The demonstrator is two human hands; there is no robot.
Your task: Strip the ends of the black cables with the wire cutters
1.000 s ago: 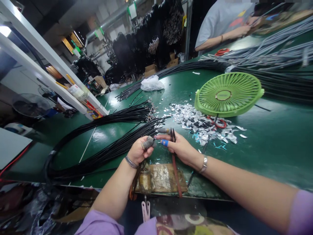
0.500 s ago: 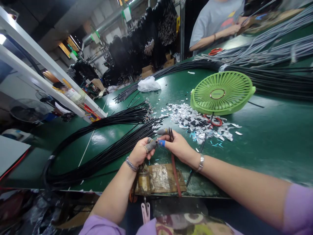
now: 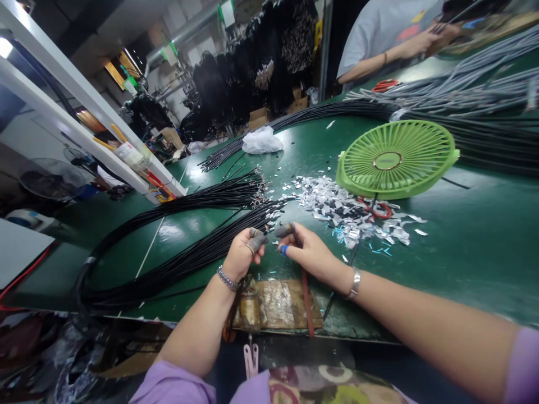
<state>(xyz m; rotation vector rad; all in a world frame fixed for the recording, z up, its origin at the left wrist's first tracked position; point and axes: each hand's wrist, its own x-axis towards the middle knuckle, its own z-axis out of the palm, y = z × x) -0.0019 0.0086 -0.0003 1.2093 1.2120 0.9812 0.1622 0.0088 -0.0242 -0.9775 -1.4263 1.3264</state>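
My left hand [image 3: 245, 253], grey covers on its fingertips, is closed in a pinch beside a bundle of thin black cables [image 3: 210, 244]. One black cable [image 3: 181, 293] runs in under the left wrist; its end is mostly hidden by the fingers. A short gap to the right is my right hand [image 3: 309, 251], with blue tape on the thumb and a grey cover on a finger. Its thumb and forefinger are apart, while the other fingers curl around a dark pointed tool that is largely hidden. Below the hands lies a wooden board [image 3: 280, 306] with a red strip [image 3: 307, 308] across it.
Silver and black scraps [image 3: 324, 205] lie in a pile ahead, beside a green fan [image 3: 391, 160]. A white plastic bag [image 3: 263, 140] and a second bundle [image 3: 219, 193] lie on the green table [image 3: 475, 252]. Across it, a co-worker's arm [image 3: 379, 64] is near grey cables [image 3: 475, 78].
My hands have drawn apart, the right one shifting rightward. The dark tool tips that stuck up from it are now mostly out of sight. The view has shifted slightly.
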